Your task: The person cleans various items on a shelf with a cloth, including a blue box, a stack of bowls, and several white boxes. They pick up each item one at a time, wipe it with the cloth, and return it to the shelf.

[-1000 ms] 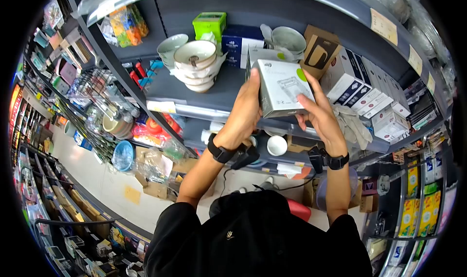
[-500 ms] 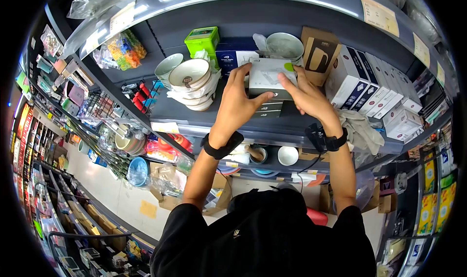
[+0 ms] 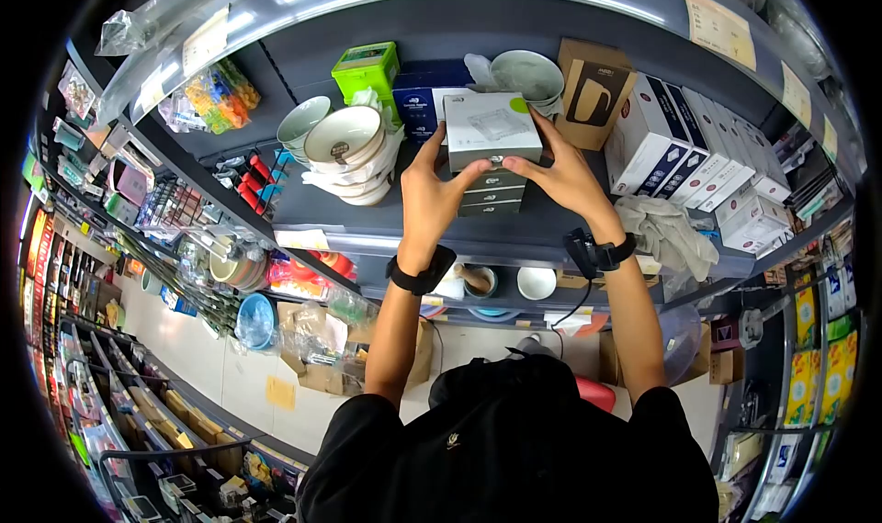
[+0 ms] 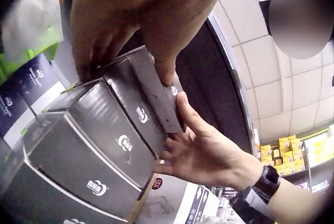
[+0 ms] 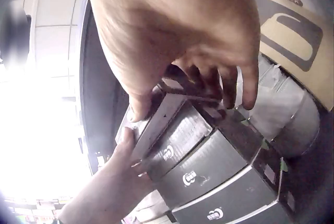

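Observation:
A white-topped grey box [image 3: 493,126] lies on top of a stack of dark grey boxes [image 3: 493,192] on the shelf. My left hand [image 3: 430,192] grips its left side, thumb along the front edge. On the opposite side my right hand [image 3: 571,181] holds it the same way, the two thumbs nearly meeting. In the left wrist view the right hand [image 4: 209,153] has its thumb on the top box's front, above several stacked boxes [image 4: 104,146]. The right wrist view shows the left hand [image 5: 112,182] beyond the stack [image 5: 209,177].
Stacked bowls [image 3: 344,142] stand left of the boxes, with a green box [image 3: 366,68] behind. To the right are a brown mug box [image 3: 595,91], a row of white boxes [image 3: 684,146] and grey gloves [image 3: 669,234]. The shelf's front edge [image 3: 514,247] runs below the hands.
The white-topped box, held up and tilted a second ago, has come down onto the dark stack. Both hands have shifted to its sides, with the thumbs now at the front edge.

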Available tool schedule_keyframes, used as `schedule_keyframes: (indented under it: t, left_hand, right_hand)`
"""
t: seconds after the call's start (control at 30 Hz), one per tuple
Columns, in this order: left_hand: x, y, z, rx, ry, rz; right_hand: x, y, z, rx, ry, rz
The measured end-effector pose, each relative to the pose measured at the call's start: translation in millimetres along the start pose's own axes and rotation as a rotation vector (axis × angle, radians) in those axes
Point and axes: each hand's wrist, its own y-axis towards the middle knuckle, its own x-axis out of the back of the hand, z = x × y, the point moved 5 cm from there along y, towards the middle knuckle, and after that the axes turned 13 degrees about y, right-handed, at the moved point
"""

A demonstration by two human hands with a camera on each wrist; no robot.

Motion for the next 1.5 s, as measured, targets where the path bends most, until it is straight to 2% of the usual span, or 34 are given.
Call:
schedule_keyframes:
  t: [0.1,0.17,0.2,0.23,0.3,0.37,0.43,0.5,0.57,0.7,0.83,0.9,1.0,1.1,1.2,1.23,1.27,1.3,1.37,1.43,1.5]
  left_hand:
    - [-1,-2,1,0.017,-0.041,0.003]
    - [-2,-4,0,0.033,-0.045,0.014]
    - [-3,-3,2,-0.013,-0.080,-0.041]
    - [-3,-4,1,-0.061,-0.115,-0.096]
    - [-3,-4,4,-0.027,-0.097,-0.070]
    - [0,-1,4,-0.137,0.007,-0.066]
    - [0,2,6,-0.135,0.008,-0.036]
    - [-2,3,9,-0.067,-0.114,-0.018]
    - [0,3,6,-0.099,-0.081,-0.066]
    - [-2,0,1,-0.048,-0.053,-0.015]
    - [-4,2,-1,-0.114,-0.015,-0.118]
    - [-3,0,2,-0.125,0.003,-0.129]
    - [-4,-4,4,-0.151,0.013,-0.088]
    - [-12,2,21,-0.117,-0.094,-0.014]
    - [-16,2,27,-0.039,-0.202,0.033]
    - [-20,-5,22,-0.043,-0.198,0.050]
    - [-16,-15,10,-0.107,-0.005,-0.091]
    - [-11,-25,-3,-0.178,0.188,-0.234]
    - [-6,-53,-53,-0.234,0.332,-0.282]
    - [-15,-77,-86,-0.231,0.219,-0.133]
    - [-36,-93,-115,-0.173,-0.076,0.019]
  right_hand:
    - [-8,-4,5,0.040,-0.021,-0.059]
    - [-8,-7,6,0.052,0.081,-0.146]
    - [-10,-7,5,0.076,0.136,-0.171]
    - [-11,-8,4,0.068,0.135,-0.172]
    - [-12,-9,2,0.059,0.042,-0.214]
    - [-14,-15,1,0.114,-0.005,-0.224]
    - [-14,-18,-3,0.124,0.054,-0.226]
    - [-16,-18,-9,0.121,0.058,-0.225]
    - [-17,-15,-6,0.124,-0.014,-0.252]
    - [-18,-16,-12,0.077,0.041,-0.287]
    - [-18,-16,-13,0.123,0.058,-0.328]
    - [-20,-16,-9,0.070,0.188,-0.306]
    - [-20,-20,-14,0.056,0.182,-0.334]
    - [-20,-18,-22,0.088,0.220,-0.362]
    - [-20,-24,-6,0.068,0.187,-0.370]
    - [-18,-26,-3,0.043,0.134,-0.348]
    - [-16,-35,2,0.131,0.145,-0.359]
    - [-8,-47,4,0.136,0.148,-0.374]
    - [21,-89,35,0.181,0.029,-0.424]
    - [66,-140,51,0.166,-0.082,-0.500]
    - [121,-189,44,0.101,-0.242,-0.626]
